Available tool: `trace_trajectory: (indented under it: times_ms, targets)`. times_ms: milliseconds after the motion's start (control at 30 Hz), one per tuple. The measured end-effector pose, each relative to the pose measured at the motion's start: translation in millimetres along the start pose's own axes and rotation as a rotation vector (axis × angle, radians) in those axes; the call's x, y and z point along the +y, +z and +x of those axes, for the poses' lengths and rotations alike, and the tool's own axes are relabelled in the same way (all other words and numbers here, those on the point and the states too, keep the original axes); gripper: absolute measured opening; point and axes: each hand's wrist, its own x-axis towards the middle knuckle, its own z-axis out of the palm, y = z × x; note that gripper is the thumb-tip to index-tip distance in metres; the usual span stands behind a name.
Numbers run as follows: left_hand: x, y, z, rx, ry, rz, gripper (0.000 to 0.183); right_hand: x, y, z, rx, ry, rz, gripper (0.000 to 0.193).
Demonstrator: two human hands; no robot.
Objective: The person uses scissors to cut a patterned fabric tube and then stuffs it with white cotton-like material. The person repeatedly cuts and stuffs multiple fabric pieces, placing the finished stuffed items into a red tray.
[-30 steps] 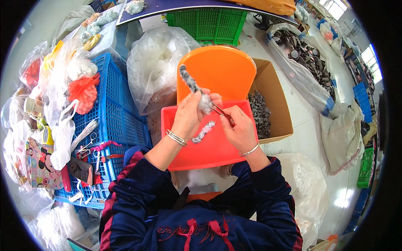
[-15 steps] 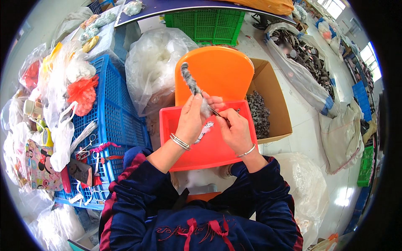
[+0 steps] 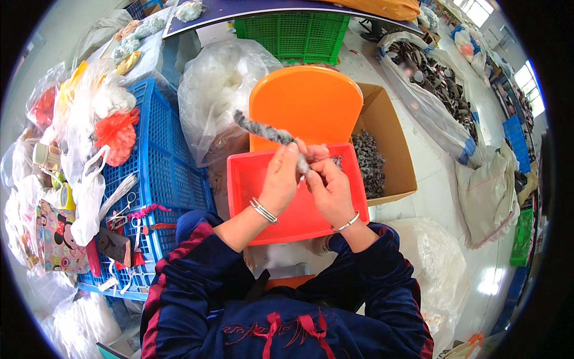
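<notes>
Over the red tray (image 3: 263,221), my left hand (image 3: 282,178) is closed round a slim, tail-like piece of grey and black plush (image 3: 263,129). One end of the plush sticks out up and to the left, beyond my fingers. My right hand (image 3: 330,190) pinches at its near end, with the fingertips of both hands close together. Whether a thin tool is also in my right fingers is hidden. A small grey patterned scrap (image 3: 337,161) shows just behind my right hand.
An orange chair (image 3: 305,107) stands behind the tray. To its right is a cardboard box (image 3: 391,143) of grey plush pieces; to its left, a clear bag of white stuffing (image 3: 215,90). A blue crate (image 3: 179,173) with scissors (image 3: 136,224) is at my left.
The plush has swung leftward and lower. My right hand has come in closer to my left, and the dark thin tool in its fingers no longer shows. The white-grey scrap beneath has gone from view.
</notes>
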Motion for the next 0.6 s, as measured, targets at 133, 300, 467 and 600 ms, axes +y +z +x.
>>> trace_trajectory:
  times_ms: [133, 300, 467, 600]
  targets:
    - [6, 5, -2, -0.013, -0.091, 0.056, 0.024, -7, -4, 3, -0.024, 0.088, 0.129, 0.006]
    - [25, -8, 6, 0.053, -0.137, 0.282, 0.028, -7, -25, 8, -0.066, 0.053, -0.032, 0.004]
    - [59, -14, 12, 0.105, -0.24, 0.431, 0.021, -10, -34, 6, -0.104, 0.037, -0.147, 0.007]
    - [60, -22, 13, 0.103, -0.194, 0.499, 0.017, -16, -45, 11, -0.203, 0.056, -0.187, 0.007]
